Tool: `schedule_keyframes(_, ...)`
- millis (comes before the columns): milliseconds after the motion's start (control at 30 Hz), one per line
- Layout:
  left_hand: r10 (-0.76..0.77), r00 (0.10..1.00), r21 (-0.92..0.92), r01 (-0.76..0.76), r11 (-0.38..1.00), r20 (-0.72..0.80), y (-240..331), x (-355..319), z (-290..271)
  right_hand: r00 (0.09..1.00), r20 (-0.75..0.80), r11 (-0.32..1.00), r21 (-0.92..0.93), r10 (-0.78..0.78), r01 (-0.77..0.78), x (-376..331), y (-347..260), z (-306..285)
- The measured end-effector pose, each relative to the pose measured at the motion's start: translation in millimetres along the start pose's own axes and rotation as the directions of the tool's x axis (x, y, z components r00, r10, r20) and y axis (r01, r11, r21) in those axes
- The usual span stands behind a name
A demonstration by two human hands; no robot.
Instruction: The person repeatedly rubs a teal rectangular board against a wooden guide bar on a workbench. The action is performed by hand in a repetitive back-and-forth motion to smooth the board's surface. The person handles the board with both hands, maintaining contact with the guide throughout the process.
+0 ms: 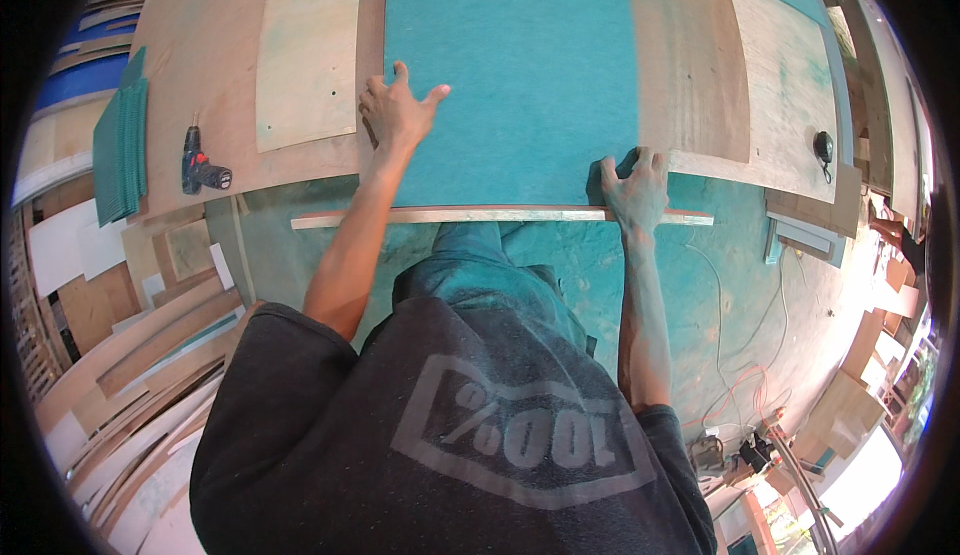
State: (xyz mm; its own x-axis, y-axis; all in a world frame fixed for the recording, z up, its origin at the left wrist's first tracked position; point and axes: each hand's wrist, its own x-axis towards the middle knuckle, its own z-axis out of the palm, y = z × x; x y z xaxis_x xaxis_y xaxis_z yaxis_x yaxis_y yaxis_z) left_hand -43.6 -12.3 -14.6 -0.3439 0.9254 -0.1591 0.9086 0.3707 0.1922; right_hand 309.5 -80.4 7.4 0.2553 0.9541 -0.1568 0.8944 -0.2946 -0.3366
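A flat teal panel (510, 90) lies on the workbench, its near edge by my body. My left hand (398, 113) is at the panel's left edge, with thumb and index finger spread apart and the other fingers bent over that edge. At the near right corner of the panel is my right hand (637, 190), its thumb apart from its bent fingers and a dark shadow below them. Whether its fingertips press on the panel is hard to tell. A narrow wooden strip (480, 215) runs along the near edge, passing under my right wrist.
On the bench's left lie a cordless drill (203, 167) and a pale board (310, 65). Stacked teal panels (122, 150) stand at the left end. A small black tape measure (823, 148) sits at the right. Wood offcuts (150, 365) pile up at lower left; a cable (718, 305) crosses the floor.
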Motion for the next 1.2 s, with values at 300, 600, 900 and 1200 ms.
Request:
schedule_keyframes(300, -0.02, 0.993, 0.078, 0.011, 0.997, 0.115, 7.0, 10.6, -5.5, 0.997, 0.015, 0.997, 0.025, -0.074, 0.074, 1.1, 16.1, 5.5)
schedule_keyframes(600, 0.286, 0.903, -0.015, -0.297, 0.955, 0.32, 32.3, 19.3, -18.0, 0.637, 0.24, 0.625, -0.133, -0.733, 0.769, -42.0, 30.5, -1.0)
schedule_keyframes(900, 0.331, 0.898, 0.012, -0.349, 0.937, 0.291, 44.1, 82.8, -13.5, 0.632, 0.197, 0.638, -0.039, -0.75, 0.769, 17.6, 1.6, -7.1)
schedule_keyframes(1200, 0.297, 0.905, 0.075, -0.334, 0.94, 0.304, 81.3, 217.3, -28.9, 0.61, 0.103, 0.61, -0.037, -0.785, 0.791, 141.4, -47.9, 0.7)
